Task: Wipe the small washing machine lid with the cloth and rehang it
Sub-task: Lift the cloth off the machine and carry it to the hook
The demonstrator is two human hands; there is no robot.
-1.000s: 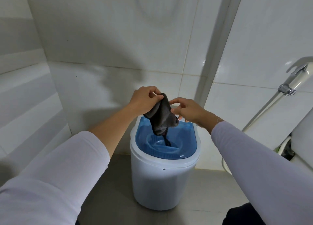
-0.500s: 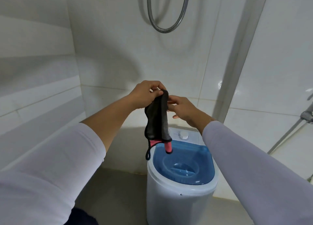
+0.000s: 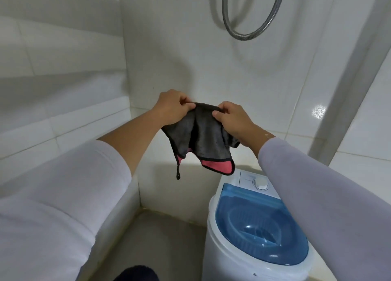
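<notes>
Both hands, left hand (image 3: 172, 107) and right hand (image 3: 231, 118), pinch the cloth's (image 3: 203, 141) top edge, spread above and left of the washing machine lid (image 3: 260, 228). Wiping is probably done; rehanging remains, no hook visible. A second ago it hung bunched from the left hand over the lid.

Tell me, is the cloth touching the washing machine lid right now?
No, the cloth hangs in the air, stretched between the left hand and right hand, well clear of the blue lid.
</notes>
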